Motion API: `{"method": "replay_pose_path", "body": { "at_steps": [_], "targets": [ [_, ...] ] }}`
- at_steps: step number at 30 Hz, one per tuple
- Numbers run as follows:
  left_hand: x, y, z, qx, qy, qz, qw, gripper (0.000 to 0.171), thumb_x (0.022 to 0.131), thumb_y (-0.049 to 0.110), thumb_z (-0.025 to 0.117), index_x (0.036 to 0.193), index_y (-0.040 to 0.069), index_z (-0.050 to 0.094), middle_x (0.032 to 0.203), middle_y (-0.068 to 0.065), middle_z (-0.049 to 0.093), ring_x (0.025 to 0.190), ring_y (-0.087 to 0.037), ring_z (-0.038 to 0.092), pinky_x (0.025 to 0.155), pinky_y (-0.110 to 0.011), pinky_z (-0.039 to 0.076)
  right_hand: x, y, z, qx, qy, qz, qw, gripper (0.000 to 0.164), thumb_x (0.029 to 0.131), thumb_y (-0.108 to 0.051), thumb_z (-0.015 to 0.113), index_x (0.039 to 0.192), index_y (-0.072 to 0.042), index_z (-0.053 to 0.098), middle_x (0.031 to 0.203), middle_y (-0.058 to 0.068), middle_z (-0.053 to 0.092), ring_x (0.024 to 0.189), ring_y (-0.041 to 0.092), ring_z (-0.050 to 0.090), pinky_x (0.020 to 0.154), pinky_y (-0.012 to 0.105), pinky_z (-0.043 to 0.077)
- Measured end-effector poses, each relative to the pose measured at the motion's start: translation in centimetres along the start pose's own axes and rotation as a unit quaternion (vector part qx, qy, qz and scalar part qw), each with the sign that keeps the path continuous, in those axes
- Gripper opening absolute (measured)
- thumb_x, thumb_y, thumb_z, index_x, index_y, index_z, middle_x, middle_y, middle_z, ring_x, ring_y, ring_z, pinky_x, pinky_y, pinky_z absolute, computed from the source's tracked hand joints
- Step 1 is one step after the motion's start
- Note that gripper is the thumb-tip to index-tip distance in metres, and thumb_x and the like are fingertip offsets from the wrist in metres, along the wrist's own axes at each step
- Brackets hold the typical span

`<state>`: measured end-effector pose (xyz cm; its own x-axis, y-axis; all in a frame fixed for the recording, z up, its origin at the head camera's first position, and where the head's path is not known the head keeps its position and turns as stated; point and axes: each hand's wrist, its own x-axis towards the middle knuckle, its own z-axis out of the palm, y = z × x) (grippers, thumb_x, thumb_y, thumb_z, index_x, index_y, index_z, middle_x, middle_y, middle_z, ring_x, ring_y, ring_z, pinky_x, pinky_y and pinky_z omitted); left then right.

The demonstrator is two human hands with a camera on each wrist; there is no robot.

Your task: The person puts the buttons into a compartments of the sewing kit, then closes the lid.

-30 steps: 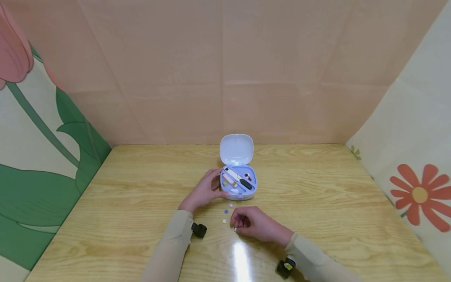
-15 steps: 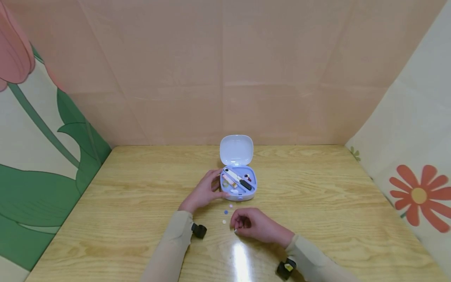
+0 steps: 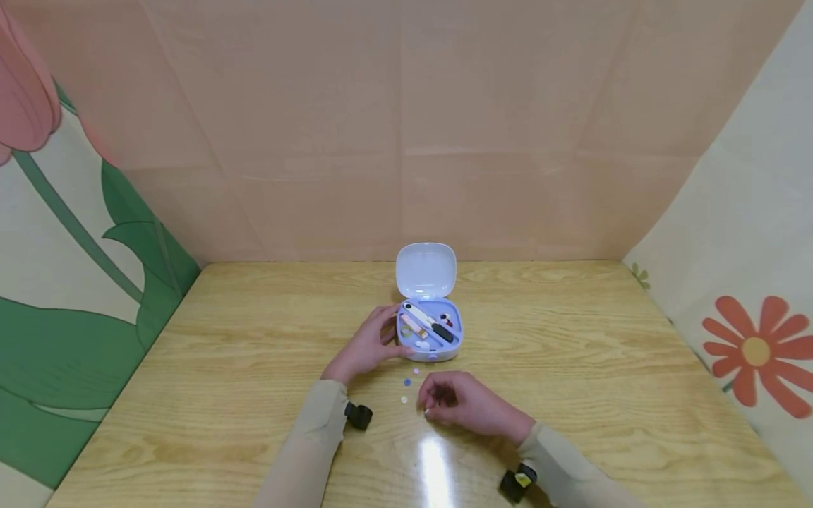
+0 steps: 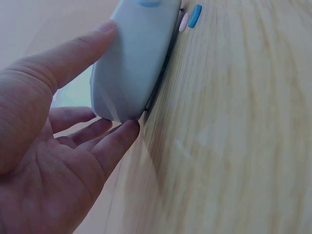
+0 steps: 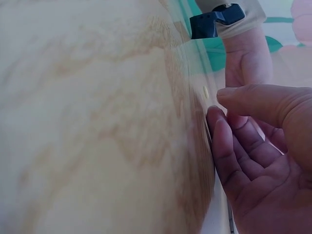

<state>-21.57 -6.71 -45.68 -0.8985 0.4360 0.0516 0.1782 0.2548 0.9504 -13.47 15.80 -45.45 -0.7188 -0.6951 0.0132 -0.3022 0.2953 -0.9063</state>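
A lilac box with its lid raised stands at mid-table. Inside lie a white tool with a black end, a pink strip and small white pieces. My left hand grips the box's left front corner, thumb on the front wall and fingers round the side. In front of the box lie three button-like discs: a pink one, a blue one and a cream one. My right hand is low beside the cream disc, fingers loosely curled, with a gap between thumb and index finger.
The wooden table runs back to a plain pinkish backdrop. Flower-printed sheets flank it, with a tulip on the left and an orange flower on the right. Both wrists carry black cameras.
My right hand has shifted very slightly to the right. The left hand, the box and the discs have stayed in place.
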Motion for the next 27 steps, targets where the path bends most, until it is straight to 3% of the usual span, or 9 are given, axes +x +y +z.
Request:
{"method": "replay_pose_path", "body": {
  "at_steps": [10, 18, 27],
  "targets": [
    [-0.1, 0.2, 0.0, 0.011, 0.002, -0.013, 0.9998, 0.09, 0.075, 0.013, 0.081, 0.149, 0.008, 0.03, 0.141, -0.006, 0.036, 0.134, -0.023, 0.036, 0.107, -0.027, 0.038, -0.1, 0.2, -0.4, 0.024, 0.013, 0.038, 0.999, 0.017, 0.084, 0.001, 0.069, 0.097, -0.008, 0.064, 0.093, 0.005, 0.065, 0.087, 0.019, 0.062, 0.078, 0.029, 0.057],
    [-0.1, 0.1, 0.0, 0.016, 0.003, -0.015, 0.9997, 0.089, 0.076, 0.015, 0.081, 0.149, 0.009, 0.031, 0.141, -0.005, 0.036, 0.134, -0.022, 0.036, 0.106, -0.026, 0.038, -0.1, 0.3, -0.6, 0.044, 0.03, 0.01, 0.999, 0.017, 0.083, 0.002, 0.07, 0.098, -0.002, 0.063, 0.097, 0.012, 0.065, 0.09, 0.021, 0.064, 0.083, 0.031, 0.057],
    [-0.1, 0.2, 0.0, 0.017, 0.001, -0.011, 0.9998, 0.09, 0.075, 0.014, 0.081, 0.149, 0.01, 0.031, 0.14, -0.005, 0.037, 0.134, -0.024, 0.036, 0.107, -0.027, 0.038, -0.4, -0.4, -1.4, 0.07, 0.062, 0.009, 0.996, 0.02, 0.083, 0.004, 0.069, 0.102, 0.002, 0.061, 0.1, 0.019, 0.063, 0.091, 0.028, 0.064, 0.081, 0.032, 0.058]
  ]
}}
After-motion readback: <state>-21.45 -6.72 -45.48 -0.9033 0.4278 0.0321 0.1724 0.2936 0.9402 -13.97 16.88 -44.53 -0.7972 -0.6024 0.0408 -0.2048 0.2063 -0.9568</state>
